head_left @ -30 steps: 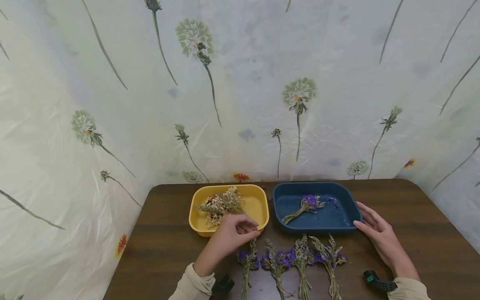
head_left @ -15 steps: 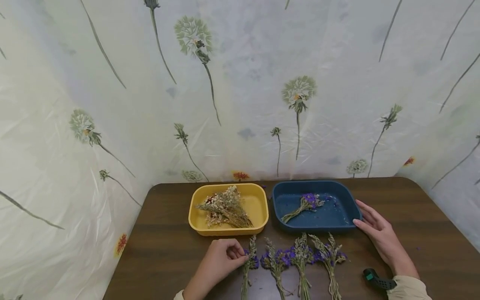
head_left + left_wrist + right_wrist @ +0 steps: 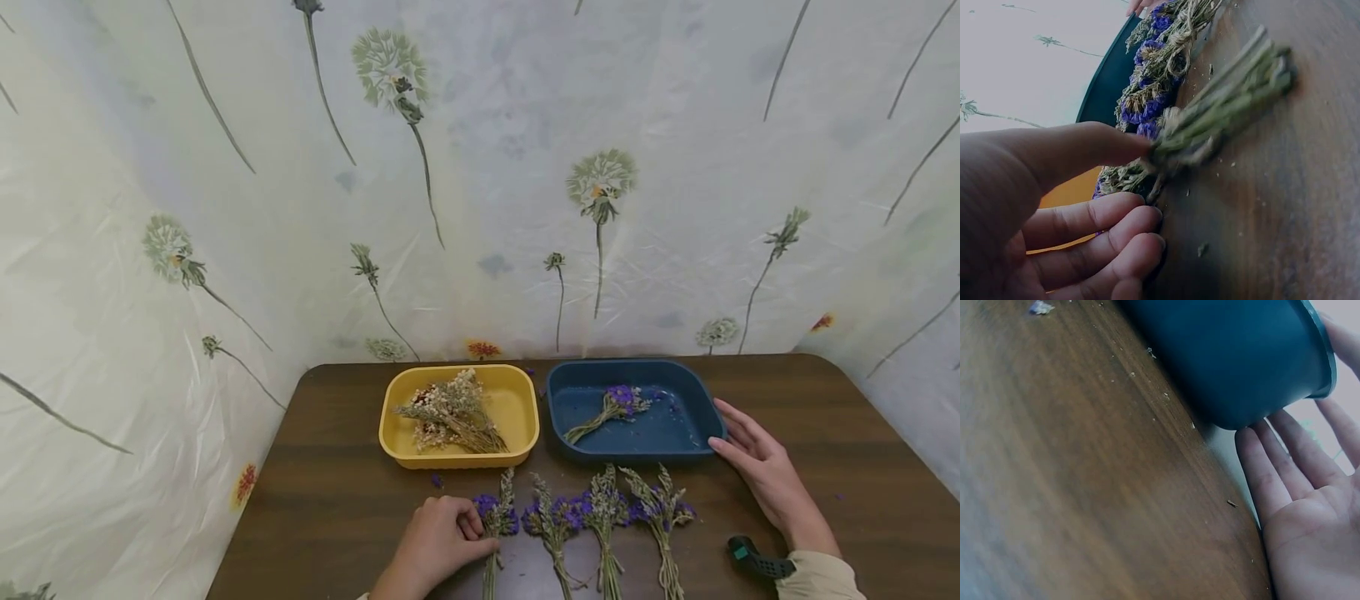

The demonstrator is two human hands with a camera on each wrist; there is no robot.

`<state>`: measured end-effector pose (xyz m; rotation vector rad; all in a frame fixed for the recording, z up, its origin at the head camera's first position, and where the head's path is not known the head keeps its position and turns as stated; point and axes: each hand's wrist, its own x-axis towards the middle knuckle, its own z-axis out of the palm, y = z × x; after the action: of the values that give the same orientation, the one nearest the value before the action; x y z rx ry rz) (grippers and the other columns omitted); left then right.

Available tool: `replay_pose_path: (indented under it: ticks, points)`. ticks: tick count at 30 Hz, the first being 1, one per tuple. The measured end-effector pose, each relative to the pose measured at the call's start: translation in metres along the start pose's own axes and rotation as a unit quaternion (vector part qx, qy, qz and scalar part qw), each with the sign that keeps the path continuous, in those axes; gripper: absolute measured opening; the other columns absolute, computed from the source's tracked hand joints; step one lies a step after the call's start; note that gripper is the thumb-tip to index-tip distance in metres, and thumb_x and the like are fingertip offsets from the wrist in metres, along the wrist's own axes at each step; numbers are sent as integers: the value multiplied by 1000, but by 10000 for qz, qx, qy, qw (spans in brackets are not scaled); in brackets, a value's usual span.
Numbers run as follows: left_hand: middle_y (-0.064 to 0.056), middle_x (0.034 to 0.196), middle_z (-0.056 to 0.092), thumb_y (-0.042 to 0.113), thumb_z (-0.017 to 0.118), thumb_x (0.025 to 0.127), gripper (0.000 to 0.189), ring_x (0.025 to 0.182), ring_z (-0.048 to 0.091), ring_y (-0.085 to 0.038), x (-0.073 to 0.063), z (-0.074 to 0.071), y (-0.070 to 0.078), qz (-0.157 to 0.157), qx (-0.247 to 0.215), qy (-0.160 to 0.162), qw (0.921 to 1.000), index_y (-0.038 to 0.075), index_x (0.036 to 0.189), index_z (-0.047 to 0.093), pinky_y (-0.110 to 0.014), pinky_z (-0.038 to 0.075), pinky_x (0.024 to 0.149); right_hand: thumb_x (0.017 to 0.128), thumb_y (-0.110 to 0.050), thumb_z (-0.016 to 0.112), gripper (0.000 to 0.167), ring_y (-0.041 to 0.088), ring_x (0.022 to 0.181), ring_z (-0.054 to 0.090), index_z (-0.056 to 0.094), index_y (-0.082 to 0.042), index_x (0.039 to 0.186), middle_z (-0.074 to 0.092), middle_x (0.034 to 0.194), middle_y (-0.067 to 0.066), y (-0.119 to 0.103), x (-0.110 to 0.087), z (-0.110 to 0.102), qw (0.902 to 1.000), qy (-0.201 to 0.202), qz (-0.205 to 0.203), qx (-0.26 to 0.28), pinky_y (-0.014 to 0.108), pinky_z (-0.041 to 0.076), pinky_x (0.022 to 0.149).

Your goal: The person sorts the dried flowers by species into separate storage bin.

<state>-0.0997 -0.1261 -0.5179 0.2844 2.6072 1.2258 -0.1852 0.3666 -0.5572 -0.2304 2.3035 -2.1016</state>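
Observation:
My left hand (image 3: 442, 537) pinches the leftmost bunch of dried purple flowers (image 3: 492, 521) at its stems, thumb on top. In the left wrist view, the blurred stems (image 3: 1229, 103) poke out past the thumb, with the other fingers curled beneath. To its right, several similar twine-tied bunches (image 3: 555, 525) lie in a row, stems toward me. My right hand (image 3: 772, 483) rests against the right end of the blue tray (image 3: 630, 457), fingers fairly straight along its outside. Inside that tray lies a single purple bunch (image 3: 611, 410).
Left of the blue tray stands a yellow tray (image 3: 517, 417) holding dried cream-coloured flower bunches (image 3: 453, 412). Loose purple petals (image 3: 437, 481) and crumbs dot the brown table (image 3: 315, 500). A dandelion-print sheet (image 3: 480, 167) hangs behind the table.
My left hand has moved back from the yellow tray, leaving a cream-coloured bunch there, to the leftmost purple bunch, which it now pinches. The right hand has stayed at the blue tray.

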Motion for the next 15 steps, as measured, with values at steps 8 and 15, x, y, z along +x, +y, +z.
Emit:
replay_pose_path:
  ticks: [8,15]
  points:
    - [11,68,70,18,83,78,9,58,60,2,3,-1,-2,207,126,-12,9997,19,75,74,-22,52,62,107,-5,54,66,-22,125,47,26,-15,165,41,156,-22,0,-2,-1,9998,-69,-101,160,3,46,94]
    - [9,69,71,14,81,79,5,60,60,1,2,-5,-2,117,221,182,9995,17,78,78,-24,52,61,107,-8,54,65,-22,125,47,26,-16,165,42,153,-24,0,-1,0,10000,-27,-11,23,3,45,93]
